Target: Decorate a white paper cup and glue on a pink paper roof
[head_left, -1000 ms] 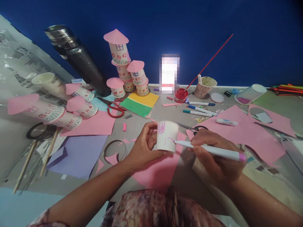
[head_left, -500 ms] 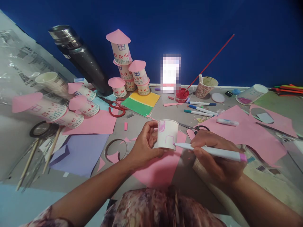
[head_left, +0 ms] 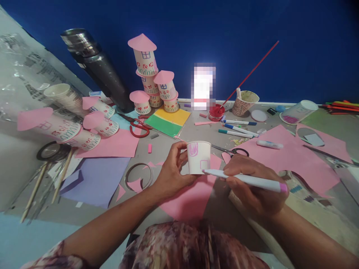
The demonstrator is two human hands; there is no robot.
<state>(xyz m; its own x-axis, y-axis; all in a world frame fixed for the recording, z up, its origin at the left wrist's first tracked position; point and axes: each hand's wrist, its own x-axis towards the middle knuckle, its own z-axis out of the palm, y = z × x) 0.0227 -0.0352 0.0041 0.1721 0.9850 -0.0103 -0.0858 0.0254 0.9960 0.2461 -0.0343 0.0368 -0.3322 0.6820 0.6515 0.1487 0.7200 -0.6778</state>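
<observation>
My left hand (head_left: 174,170) grips a white paper cup (head_left: 193,163) from its left side, thumb along the bottom and fingers partly hidden behind it. The cup bears a scribbled pink shape near its upper left and a small pink square outline lower down. In my right hand (head_left: 254,183) is a white felt-tip pen (head_left: 260,183) with a pink end, held like a writing tool. Its tip touches the cup at the lower edge of the square. Beneath both hands lies pink paper (head_left: 187,203).
Decorated cup towers with pink cone roofs (head_left: 146,59) stand at the back. A dark flask (head_left: 103,71), red-handled scissors (head_left: 140,129), a tape roll (head_left: 151,175), capped pens (head_left: 241,129), a red paint pot (head_left: 215,113) and dark-handled scissors (head_left: 239,151) surround my hands.
The pen tip has moved left along the square's bottom edge, and the square's outline now looks more closed. The cup has turned slightly; my left hand keeps its grip.
</observation>
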